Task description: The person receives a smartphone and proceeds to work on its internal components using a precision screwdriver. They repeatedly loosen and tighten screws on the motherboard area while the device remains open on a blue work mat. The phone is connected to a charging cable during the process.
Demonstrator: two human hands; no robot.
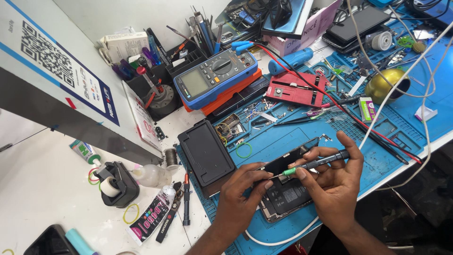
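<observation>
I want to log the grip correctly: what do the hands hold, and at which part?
The right hand holds a small screwdriver by its dark handle and green collar. The left hand steadies the opened phone at its upper left edge.

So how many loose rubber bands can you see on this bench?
4: a green one on the blue mat, a yellow one and a red-and-green pair beside the tape dispenser. Clutter may hide more.

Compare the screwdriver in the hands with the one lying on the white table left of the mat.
The held screwdriver is dark with a green collar, lying nearly level across the opened phone, gripped by the right hand and steadied by the left hand. The idle screwdriver is black with an orange collar, lying untouched. Both are slim precision drivers.
</observation>
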